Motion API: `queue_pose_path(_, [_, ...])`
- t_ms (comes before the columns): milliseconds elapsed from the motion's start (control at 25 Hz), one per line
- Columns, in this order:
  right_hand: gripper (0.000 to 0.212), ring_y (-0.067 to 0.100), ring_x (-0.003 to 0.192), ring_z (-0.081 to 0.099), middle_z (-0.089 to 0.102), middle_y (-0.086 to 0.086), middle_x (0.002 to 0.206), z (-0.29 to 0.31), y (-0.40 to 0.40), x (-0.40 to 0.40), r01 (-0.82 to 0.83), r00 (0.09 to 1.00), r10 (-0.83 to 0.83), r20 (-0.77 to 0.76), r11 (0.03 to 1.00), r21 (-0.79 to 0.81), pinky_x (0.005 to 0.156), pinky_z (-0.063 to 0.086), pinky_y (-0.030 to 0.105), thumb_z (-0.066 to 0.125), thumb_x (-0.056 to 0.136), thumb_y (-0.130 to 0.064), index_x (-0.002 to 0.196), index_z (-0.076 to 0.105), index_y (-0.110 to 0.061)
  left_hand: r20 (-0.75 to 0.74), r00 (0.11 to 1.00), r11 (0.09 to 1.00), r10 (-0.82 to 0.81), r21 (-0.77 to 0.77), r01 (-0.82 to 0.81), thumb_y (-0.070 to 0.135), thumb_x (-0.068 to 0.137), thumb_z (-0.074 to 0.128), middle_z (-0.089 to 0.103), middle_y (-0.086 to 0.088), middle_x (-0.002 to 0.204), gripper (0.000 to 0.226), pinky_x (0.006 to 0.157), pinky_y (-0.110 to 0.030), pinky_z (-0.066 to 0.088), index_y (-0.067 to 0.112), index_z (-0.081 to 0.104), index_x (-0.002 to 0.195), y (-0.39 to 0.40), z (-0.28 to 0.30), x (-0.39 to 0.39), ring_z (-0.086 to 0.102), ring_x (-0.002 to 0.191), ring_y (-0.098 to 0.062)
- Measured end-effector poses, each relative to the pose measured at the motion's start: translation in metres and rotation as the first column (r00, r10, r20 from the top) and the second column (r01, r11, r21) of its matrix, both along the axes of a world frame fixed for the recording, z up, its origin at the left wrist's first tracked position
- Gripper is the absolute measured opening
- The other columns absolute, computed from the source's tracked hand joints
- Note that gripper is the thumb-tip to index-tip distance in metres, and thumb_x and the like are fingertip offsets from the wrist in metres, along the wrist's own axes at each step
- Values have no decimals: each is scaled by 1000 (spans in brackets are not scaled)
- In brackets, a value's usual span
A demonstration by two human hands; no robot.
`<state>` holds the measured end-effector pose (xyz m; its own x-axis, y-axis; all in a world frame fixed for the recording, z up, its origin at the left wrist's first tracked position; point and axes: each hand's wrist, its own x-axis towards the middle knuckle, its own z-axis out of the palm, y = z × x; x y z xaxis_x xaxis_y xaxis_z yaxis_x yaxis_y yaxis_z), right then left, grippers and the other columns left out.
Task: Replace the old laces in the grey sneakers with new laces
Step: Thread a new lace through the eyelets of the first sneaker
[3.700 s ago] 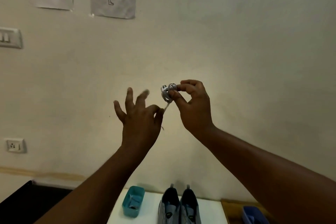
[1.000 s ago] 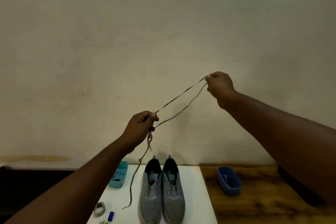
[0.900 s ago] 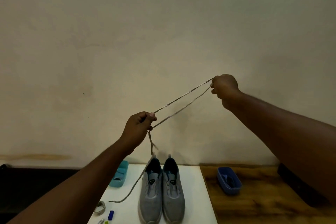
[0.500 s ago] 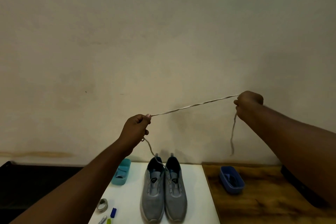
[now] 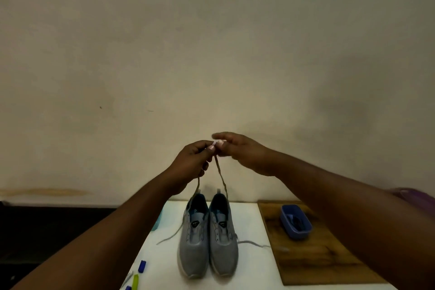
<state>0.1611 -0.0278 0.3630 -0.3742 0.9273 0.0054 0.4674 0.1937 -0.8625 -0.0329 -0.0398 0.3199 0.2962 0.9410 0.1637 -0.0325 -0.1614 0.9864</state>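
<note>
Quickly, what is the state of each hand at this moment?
Left hand: closed, pinching the lace.
Right hand: pinching the same lace at the top; its index finger lies straight.

Wall (image 5: 211, 42): plain cream, faint stains, brownish streak low at left.
Table (image 5: 254, 263): white top, set against the wall.
Board (image 5: 313, 263): dark wood, along the table's right edge.
Blue tub (image 5: 296, 222): on the board's far end; dark contents, unclear.
Teal tub (image 5: 157, 223): near the table's far left edge, mostly hidden.
Pens (image 5: 136, 276): blue-capped and green, at the near left edge.
</note>
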Motion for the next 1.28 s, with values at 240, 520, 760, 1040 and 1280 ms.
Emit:
queue_pose_path(240, [25, 19, 79, 62, 65, -3, 85, -7, 20, 23, 461, 885, -464, -51, 852, 247, 60, 48, 21, 50, 105, -19, 95, 72, -12, -60, 998, 994, 2, -106, -8, 23, 106, 51, 54, 2, 71, 22, 50, -23, 28, 17, 73, 109, 0, -37, -14, 38, 53, -11])
queue_pose_path(520, [17, 28, 104, 64, 68, 5, 114, -36, 36, 78, 797, 562, -827, -9, 539, 271, 84, 47, 32, 51, 102, -21, 101, 68, -21, -237, 968, 993, 80, -66, -98, 26, 106, 51, 56, 7, 67, 27, 49, -16, 34, 19, 75, 96, -9, -80, -32, 43, 50, -3])
queue_pose_path(760, [31, 12, 113, 64, 69, -4, 123, -101, -14, -1, 35, 982, -67, 175, 982, 184, 99, 52, 33, 50, 107, -33, 135, 62, -27, -182, 983, 989, -2, -146, -25, 28, 105, 53, 51, 5, 60, 28, 45, -19, 35, 9, 71, 94, -16, -91, -1, 42, 49, -8])
queue_pose_path(1040, [19, 9, 73, 58, 63, -9, 78, -201, -9, 6, 207, 893, -296, 338, 939, 274, 68, 48, 35, 54, 104, -32, 87, 63, -28, -265, 962, 919, 63, -360, -159, 32, 102, 58, 55, 0, 71, 25, 48, -19, 36, 15, 75, 94, -30, -172, -23, 47, 57, -10])
queue_pose_path(1280, [20, 18, 97, 63, 66, 0, 112, -300, -31, -13, 308, 566, -528, 633, 847, 433, 83, 51, 31, 54, 100, -29, 116, 64, -22, -373, 899, 814, 229, -433, -387, 28, 96, 65, 68, -11, 83, 26, 66, -29, 44, 3, 74, 91, -33, -245, -8, 58, 71, -19])
